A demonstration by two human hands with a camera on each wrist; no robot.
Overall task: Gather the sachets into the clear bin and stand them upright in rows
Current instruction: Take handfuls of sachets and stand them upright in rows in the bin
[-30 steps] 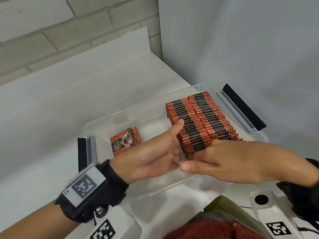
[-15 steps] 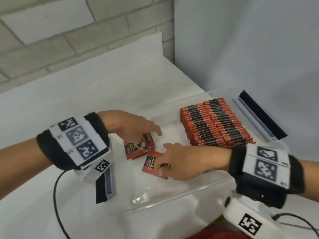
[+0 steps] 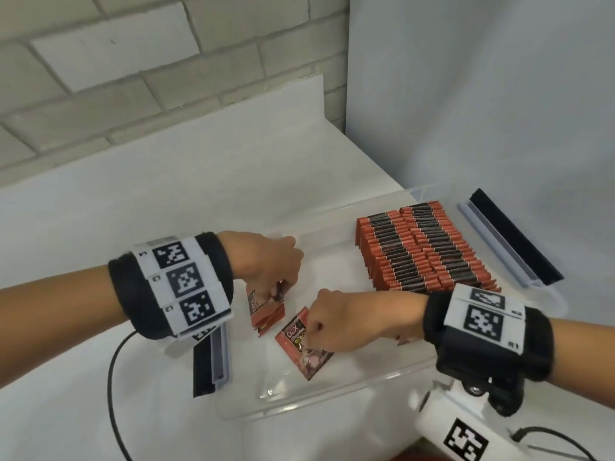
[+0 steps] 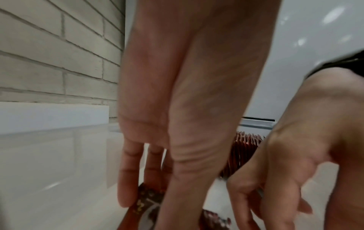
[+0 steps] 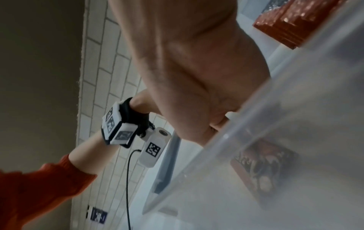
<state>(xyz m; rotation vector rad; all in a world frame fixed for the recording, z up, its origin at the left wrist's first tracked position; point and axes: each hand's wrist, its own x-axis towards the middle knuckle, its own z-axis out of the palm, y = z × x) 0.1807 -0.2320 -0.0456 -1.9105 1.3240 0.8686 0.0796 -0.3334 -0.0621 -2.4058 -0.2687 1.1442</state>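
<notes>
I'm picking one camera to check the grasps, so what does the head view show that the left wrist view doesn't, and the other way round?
Only the head view shows the whole clear bin, both full rows of standing sachets, the right hand pinching a flat sachet, and both wristbands.

Only the left wrist view shows the underside of the left hand, its fingers round a small stack of sachets.

Both show the two hands, the standing sachets and the brick wall.

Sachet rows (image 3: 422,247) blocking bin's (image 3: 332,399) right
</notes>
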